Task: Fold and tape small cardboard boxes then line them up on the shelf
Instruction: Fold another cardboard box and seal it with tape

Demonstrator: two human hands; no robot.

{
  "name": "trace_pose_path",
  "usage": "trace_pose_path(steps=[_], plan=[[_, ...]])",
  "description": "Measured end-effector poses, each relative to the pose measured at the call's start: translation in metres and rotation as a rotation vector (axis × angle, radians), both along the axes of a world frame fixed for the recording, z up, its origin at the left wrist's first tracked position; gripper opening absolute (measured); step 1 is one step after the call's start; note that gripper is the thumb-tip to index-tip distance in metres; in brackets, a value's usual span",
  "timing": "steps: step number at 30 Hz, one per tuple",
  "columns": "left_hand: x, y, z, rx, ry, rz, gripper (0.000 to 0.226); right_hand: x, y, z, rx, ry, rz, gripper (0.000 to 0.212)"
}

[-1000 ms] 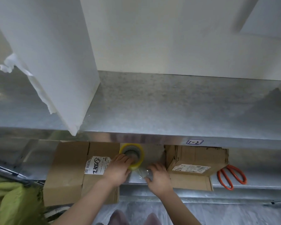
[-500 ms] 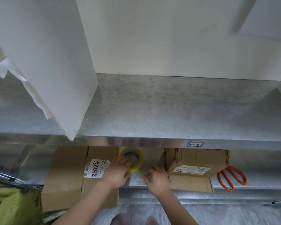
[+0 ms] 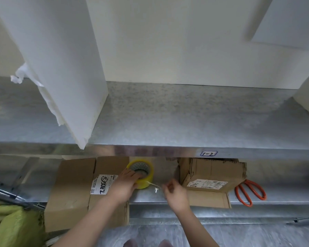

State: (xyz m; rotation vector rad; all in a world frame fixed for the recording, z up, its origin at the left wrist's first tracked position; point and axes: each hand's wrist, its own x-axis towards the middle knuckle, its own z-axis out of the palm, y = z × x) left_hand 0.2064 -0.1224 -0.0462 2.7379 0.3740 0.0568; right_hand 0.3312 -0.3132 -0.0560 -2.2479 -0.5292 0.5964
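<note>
The lower shelf point(image 3: 275, 195) carries everything, under the overhang of the upper shelf point(image 3: 185, 118). At its left lies the flat box point(image 3: 73, 189), unfolded and hanging over the near edge. To the right sits the made-up box point(image 3: 212, 173), one flap lying out toward the near side, with the scissors point(image 3: 250, 193) just beside it further right. Between the two boxes stands the tape point(image 3: 149, 177), its hole facing up.

The left hand point(image 3: 125, 186) wraps the roll's near left side and holds it down. The right hand point(image 3: 175, 191) pinches the free end of the strip point(image 3: 153, 186), which runs from the roll rightward and slightly near, toward the made-up box.

I'd guess more strip comes off by pulling right along that line. The right hand is nearer both box and scissors.
</note>
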Motion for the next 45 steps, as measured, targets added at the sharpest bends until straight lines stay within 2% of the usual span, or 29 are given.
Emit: trace_pose_path(steps=[6,11,14,18,21,25,32,35,38,42,45], plan=[[-0.006,-0.006,0.01,-0.058,0.035,0.044,0.04,-0.007,-0.004,0.017,0.144,0.094,-0.063,0.014],[-0.002,-0.018,0.041,-0.213,-0.002,0.053,0.038,-0.01,-0.009,0.033,0.293,0.159,-0.115,0.012],[-0.004,-0.026,0.062,-0.215,-0.007,0.01,0.033,-0.006,-0.015,0.045,0.311,0.114,-0.126,0.016],[-0.004,-0.042,0.086,-0.165,0.05,-0.017,0.056,0.008,-0.029,0.066,0.327,0.016,-0.127,0.019],[0.007,-0.054,0.108,-0.177,-0.039,0.046,0.05,0.022,-0.043,0.083,0.36,-0.011,-0.104,0.018],[0.033,-0.073,0.145,-0.192,-0.106,0.129,0.055,0.05,-0.066,0.104,0.374,-0.136,-0.116,0.02],[0.091,-0.127,0.175,-0.265,-0.101,0.208,0.065,0.108,-0.115,0.125,0.507,-0.158,-0.106,0.017],[0.109,-0.152,0.178,-0.266,-0.126,0.236,0.058,0.134,-0.134,0.132,0.444,-0.203,-0.081,0.019],[0.131,-0.17,0.181,-0.396,-0.085,0.322,0.043,0.162,-0.141,0.136,0.286,-0.216,-0.039,0.02],[0.155,-0.178,0.175,-0.406,0.056,0.417,0.054,0.185,-0.14,0.134,0.157,-0.163,-0.037,0.023],[0.159,-0.182,0.166,-0.487,0.008,0.423,0.051,0.19,-0.14,0.125,0.117,-0.141,-0.033,0.023]])
